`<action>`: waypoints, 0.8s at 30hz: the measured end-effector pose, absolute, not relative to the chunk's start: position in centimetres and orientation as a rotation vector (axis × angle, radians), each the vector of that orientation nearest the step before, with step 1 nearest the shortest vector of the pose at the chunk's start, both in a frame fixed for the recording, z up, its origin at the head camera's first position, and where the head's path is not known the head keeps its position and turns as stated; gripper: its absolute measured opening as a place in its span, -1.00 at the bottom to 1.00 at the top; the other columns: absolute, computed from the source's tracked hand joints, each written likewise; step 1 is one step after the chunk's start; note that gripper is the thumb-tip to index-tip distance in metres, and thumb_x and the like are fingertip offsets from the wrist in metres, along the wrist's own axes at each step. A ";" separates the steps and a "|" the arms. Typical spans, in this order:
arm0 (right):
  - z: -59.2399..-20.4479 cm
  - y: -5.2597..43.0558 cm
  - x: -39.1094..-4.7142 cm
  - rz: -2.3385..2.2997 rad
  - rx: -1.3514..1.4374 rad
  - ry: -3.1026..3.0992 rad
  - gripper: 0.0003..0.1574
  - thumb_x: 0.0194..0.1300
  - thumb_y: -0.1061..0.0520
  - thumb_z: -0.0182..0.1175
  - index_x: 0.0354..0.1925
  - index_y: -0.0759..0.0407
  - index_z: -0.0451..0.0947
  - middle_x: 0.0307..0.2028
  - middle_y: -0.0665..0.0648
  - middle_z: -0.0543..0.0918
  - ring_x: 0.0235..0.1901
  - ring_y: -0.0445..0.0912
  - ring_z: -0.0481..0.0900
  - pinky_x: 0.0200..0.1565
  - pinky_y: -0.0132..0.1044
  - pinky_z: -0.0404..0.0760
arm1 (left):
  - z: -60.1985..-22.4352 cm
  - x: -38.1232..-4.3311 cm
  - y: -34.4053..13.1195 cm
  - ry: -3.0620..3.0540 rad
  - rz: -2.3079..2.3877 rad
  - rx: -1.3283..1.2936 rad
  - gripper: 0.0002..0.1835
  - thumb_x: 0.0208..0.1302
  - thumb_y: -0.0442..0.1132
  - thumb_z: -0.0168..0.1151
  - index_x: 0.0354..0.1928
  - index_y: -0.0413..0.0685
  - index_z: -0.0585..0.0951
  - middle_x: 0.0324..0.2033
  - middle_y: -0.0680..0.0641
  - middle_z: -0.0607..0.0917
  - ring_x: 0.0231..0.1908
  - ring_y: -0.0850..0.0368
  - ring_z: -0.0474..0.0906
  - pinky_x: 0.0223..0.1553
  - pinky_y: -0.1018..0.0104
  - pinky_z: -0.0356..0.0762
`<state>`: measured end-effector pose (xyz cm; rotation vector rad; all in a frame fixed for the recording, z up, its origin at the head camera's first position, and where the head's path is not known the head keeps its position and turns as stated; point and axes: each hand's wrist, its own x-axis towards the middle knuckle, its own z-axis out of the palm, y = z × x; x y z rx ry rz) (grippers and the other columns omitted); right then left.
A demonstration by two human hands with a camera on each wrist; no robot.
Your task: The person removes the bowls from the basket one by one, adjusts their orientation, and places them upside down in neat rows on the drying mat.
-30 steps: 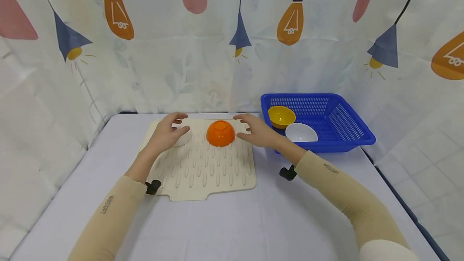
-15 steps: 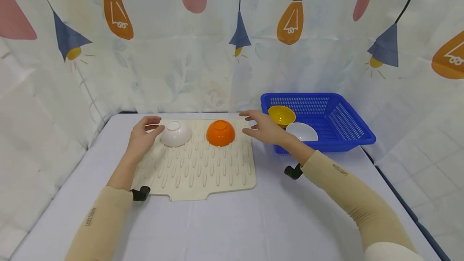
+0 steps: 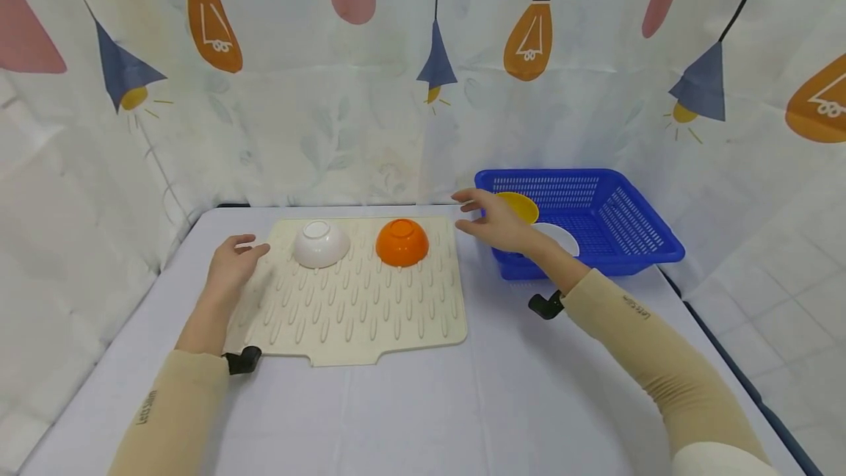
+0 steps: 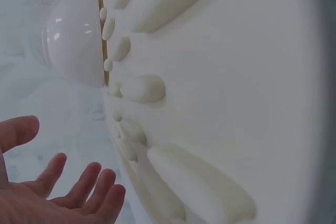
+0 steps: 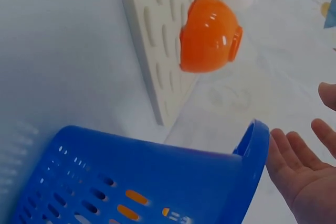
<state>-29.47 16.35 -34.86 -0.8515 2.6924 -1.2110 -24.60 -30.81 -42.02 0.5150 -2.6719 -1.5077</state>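
Observation:
A white bowl [image 3: 321, 244] and an orange bowl [image 3: 402, 243] rest upside down, side by side, on the far part of a cream ridged mat [image 3: 377, 314]. My left hand [image 3: 231, 270] hovers by the mat's left edge, apart from the white bowl, its fingers relaxed and holding nothing. In the left wrist view that hand [image 4: 68, 192] shows spread fingers. My right hand [image 3: 499, 225] is above the near left corner of the blue basket [image 3: 628, 264], also holding nothing. It partly hides a yellow bowl [image 3: 522, 206] and a white bowl [image 3: 560, 236] inside the basket.
The white-clothed table [image 3: 423, 417] extends in front of the mat. A printed curtain [image 3: 297, 131] hangs behind it and along both sides. Each wrist carries a small black camera mount, such as the left one [image 3: 243, 361].
My left hand has drawn back left and nearer from the white bowl on the mat, uncovering it. My right hand has moved right, from beside the orange bowl to the basket.

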 end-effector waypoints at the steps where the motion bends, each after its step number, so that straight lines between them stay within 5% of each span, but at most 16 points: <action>1: -34.9 16.5 -29.5 -1.216 -0.842 2.691 -0.37 0.47 0.13 0.27 0.42 0.16 0.37 0.36 0.14 0.44 0.29 0.06 0.45 0.26 -0.03 0.53 | -42.0 -24.6 -30.9 -2.680 -1.506 0.515 -0.24 0.56 0.07 0.00 0.56 -0.28 0.14 0.41 -0.51 0.28 0.33 -0.40 0.31 0.28 -0.22 0.34; 13: -34.5 17.8 -30.2 -1.179 -0.784 2.723 -0.36 0.50 0.07 0.24 0.44 0.14 0.34 0.37 0.14 0.44 0.28 0.03 0.48 0.18 -0.07 0.61 | -42.3 -24.7 -31.7 -2.732 -1.641 0.626 -0.15 0.56 0.14 -0.05 0.61 -0.27 -0.01 0.48 -0.50 0.12 0.42 -0.42 0.18 0.38 -0.20 0.25; 24: -34.2 19.4 -31.1 -1.166 -0.714 2.740 -0.33 0.49 0.08 0.26 0.44 0.19 0.33 0.33 0.28 0.47 0.28 0.16 0.48 0.26 0.09 0.51 | -43.1 -25.8 -33.3 -2.793 -1.666 0.613 -0.30 0.59 -0.02 -0.13 0.55 -0.38 0.14 0.43 -0.43 0.30 0.35 -0.25 0.33 -0.06 0.30 0.53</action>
